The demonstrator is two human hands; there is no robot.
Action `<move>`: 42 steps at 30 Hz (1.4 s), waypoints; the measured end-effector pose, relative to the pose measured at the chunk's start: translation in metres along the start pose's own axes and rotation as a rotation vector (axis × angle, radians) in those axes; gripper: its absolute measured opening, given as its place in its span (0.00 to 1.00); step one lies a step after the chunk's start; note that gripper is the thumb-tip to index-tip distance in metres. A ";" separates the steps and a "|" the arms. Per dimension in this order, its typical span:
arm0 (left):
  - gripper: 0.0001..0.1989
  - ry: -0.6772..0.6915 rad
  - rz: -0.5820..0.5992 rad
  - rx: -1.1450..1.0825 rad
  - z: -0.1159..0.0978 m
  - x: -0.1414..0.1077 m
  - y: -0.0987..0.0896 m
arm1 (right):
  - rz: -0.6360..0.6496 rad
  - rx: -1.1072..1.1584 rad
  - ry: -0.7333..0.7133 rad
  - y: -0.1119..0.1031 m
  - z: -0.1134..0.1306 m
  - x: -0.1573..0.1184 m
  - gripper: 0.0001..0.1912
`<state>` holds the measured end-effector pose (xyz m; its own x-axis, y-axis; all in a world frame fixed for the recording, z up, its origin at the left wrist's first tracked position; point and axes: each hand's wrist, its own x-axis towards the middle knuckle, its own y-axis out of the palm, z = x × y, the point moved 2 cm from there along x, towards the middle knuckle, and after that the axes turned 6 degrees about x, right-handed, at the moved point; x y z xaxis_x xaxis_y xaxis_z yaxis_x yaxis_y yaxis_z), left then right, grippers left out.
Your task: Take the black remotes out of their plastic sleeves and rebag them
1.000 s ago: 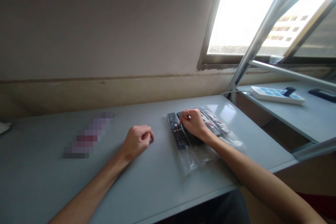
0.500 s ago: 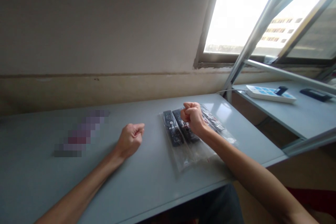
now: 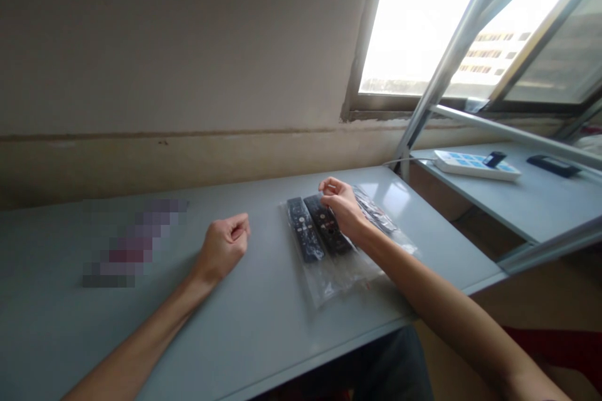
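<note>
My left hand [image 3: 223, 243] is a closed fist at the table's middle, with nothing showing in it. My right hand [image 3: 342, 203] is over the packaged remotes, its fingers loosely curled and the thumb apart from them; nothing shows in its grasp. Two black remote controls [image 3: 305, 232] lie side by side in clear plastic bags [image 3: 329, 288]. The second remote [image 3: 333, 235] is partly covered by my right hand. More bagged items [image 3: 376, 213], hard to make out, lie to the right, partly behind my wrist. Whether the right hand touches the bags I cannot tell.
A pixelated purple-red item [image 3: 134, 244] lies on the left of the grey table [image 3: 263, 338]. On the adjoining table at right are a white power strip [image 3: 475, 165] and a dark object [image 3: 554, 166]. A metal frame post [image 3: 437, 81] rises by the window.
My right hand has loosened from a fist, its fingers and thumb parting. My left fist stays closed and appears slightly further left. The whole view has shifted a little.
</note>
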<state>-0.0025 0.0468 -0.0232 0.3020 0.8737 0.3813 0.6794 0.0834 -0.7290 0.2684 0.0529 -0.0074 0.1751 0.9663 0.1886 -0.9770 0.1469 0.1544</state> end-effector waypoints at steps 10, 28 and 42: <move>0.18 0.269 -0.076 0.142 -0.008 0.000 0.003 | 0.038 0.174 0.022 0.005 -0.001 -0.001 0.11; 0.13 0.214 0.171 0.017 -0.005 -0.005 0.008 | 0.578 -0.833 -0.234 0.016 -0.025 0.012 0.34; 0.14 0.205 0.277 0.086 -0.010 -0.006 0.013 | 0.565 -0.916 -0.369 0.035 -0.014 0.009 0.30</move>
<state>0.0112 0.0383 -0.0294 0.6007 0.7551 0.2628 0.4967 -0.0949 -0.8627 0.2342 0.0700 -0.0143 -0.4420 0.8441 0.3035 -0.6217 -0.0443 -0.7820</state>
